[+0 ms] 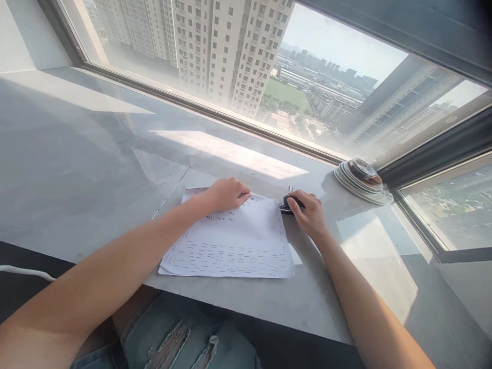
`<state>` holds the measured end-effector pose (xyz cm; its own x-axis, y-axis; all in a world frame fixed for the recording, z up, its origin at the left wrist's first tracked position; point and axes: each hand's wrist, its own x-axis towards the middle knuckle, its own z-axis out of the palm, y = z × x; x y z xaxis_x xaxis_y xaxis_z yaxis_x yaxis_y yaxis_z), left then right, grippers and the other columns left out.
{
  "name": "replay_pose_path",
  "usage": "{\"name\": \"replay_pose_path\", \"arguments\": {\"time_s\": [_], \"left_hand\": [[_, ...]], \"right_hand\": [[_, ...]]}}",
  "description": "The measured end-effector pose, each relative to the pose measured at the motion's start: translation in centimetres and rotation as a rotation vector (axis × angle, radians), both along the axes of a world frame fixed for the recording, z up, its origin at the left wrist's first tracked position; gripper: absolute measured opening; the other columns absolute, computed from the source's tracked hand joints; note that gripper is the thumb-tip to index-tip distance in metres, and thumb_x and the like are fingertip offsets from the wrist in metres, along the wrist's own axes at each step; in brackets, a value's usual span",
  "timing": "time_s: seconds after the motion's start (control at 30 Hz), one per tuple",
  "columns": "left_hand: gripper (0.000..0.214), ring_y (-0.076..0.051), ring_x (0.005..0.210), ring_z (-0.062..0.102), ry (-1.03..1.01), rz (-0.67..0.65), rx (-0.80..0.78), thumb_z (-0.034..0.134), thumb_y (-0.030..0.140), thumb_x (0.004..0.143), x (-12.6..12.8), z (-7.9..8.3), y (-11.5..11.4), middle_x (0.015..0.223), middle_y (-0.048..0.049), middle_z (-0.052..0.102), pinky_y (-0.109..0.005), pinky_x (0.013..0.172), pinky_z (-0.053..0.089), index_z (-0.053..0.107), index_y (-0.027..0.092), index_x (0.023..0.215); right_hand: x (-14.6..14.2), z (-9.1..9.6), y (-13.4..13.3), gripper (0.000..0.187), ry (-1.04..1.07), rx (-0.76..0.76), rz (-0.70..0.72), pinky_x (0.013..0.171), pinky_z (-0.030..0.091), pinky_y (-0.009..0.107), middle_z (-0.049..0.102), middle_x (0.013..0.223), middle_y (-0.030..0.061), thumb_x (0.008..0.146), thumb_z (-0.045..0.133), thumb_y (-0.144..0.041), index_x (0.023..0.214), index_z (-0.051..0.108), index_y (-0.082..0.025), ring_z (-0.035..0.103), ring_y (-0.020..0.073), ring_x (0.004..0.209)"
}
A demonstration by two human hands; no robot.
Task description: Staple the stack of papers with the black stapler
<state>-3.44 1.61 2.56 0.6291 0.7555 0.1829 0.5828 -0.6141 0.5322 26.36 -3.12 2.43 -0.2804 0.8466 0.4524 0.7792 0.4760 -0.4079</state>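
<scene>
A stack of white paper sheets [246, 256] lies on the grey ledge in front of me, with handwriting near its top and rows of short dashes lower down. My left hand [226, 193] rests on the upper part of the stack, its fingers curled under. Whether anything is inside those fingers is hidden. At the upper right edge of the paper, my right hand [308, 209] is closed around a black stapler [286, 205]. The stapler's front end meets the paper's edge; its rear is covered by my fingers.
A stack of round, plate-like objects [361, 179] stands at the right, near the window corner. The window frame [215, 120] borders the ledge [96, 169] at the back. A white cable [26, 271] hangs at the lower left. My knees are below the front edge.
</scene>
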Motion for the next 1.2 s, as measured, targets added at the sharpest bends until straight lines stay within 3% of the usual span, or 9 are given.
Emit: {"name": "replay_pose_path", "arguments": {"time_s": [0.2, 0.4, 0.53, 0.9, 1.2], "left_hand": [[0.035, -0.011, 0.046, 0.027, -0.018, -0.021, 0.009, 0.048, 0.033, 0.096, 0.2, 0.0, -0.2, 0.051, 0.0022, 0.043, -0.03, 0.052, 0.024, 0.052, 0.02, 0.064], [0.034, -0.012, 0.046, 0.032, -0.01, -0.003, -0.001, 0.049, 0.034, 0.096, 0.2, -0.1, -0.1, 0.052, 0.0017, 0.045, -0.03, 0.055, 0.026, 0.056, 0.02, 0.066], [0.032, -0.012, 0.047, 0.035, -0.016, 0.001, -0.002, 0.051, 0.034, 0.095, 0.3, -0.1, -0.1, 0.053, 0.0007, 0.049, -0.031, 0.054, 0.026, 0.058, 0.02, 0.067], [0.034, -0.012, 0.047, 0.037, 0.003, -0.008, -0.007, 0.049, 0.034, 0.096, 0.3, 0.2, -0.2, 0.055, 0.0007, 0.053, -0.03, 0.052, 0.026, 0.056, 0.02, 0.065], [0.033, -0.014, 0.05, 0.043, 0.022, 0.018, 0.004, 0.049, 0.037, 0.096, 0.1, -0.1, 0.0, 0.058, -0.0004, 0.057, -0.03, 0.054, 0.03, 0.065, 0.021, 0.072]], "right_hand": [[-0.7, 0.2, 0.1, 0.035, -0.055, -0.025, -0.058, 0.083, 0.036, 0.035, 0.064, 0.077, 0.0, 0.106, 0.043, -0.046, 0.086, 0.06, -0.023, 0.058, 0.0181, 0.073], [-1.5, 0.5, 0.0, 0.042, -0.254, -0.061, -0.116, 0.084, 0.031, 0.035, 0.061, 0.074, -0.0003, 0.108, 0.037, -0.044, 0.076, 0.051, -0.021, 0.056, 0.0176, 0.076], [-2.4, 0.5, -0.3, 0.041, -0.39, -0.007, -0.155, 0.088, 0.028, 0.038, 0.065, 0.079, 0.0007, 0.109, 0.034, -0.04, 0.079, 0.054, -0.021, 0.055, 0.0188, 0.081], [-4.0, 0.3, -1.2, 0.042, -0.628, 0.064, -0.253, 0.077, 0.025, 0.038, 0.059, 0.089, 0.0071, 0.109, 0.027, -0.034, 0.084, 0.058, -0.021, 0.045, 0.0219, 0.079], [-4.8, -0.4, -1.2, 0.044, -0.712, 0.084, -0.267, 0.084, 0.028, 0.044, 0.062, 0.096, 0.0115, 0.108, 0.025, -0.033, 0.087, 0.062, -0.021, 0.05, 0.027, 0.088]]}}
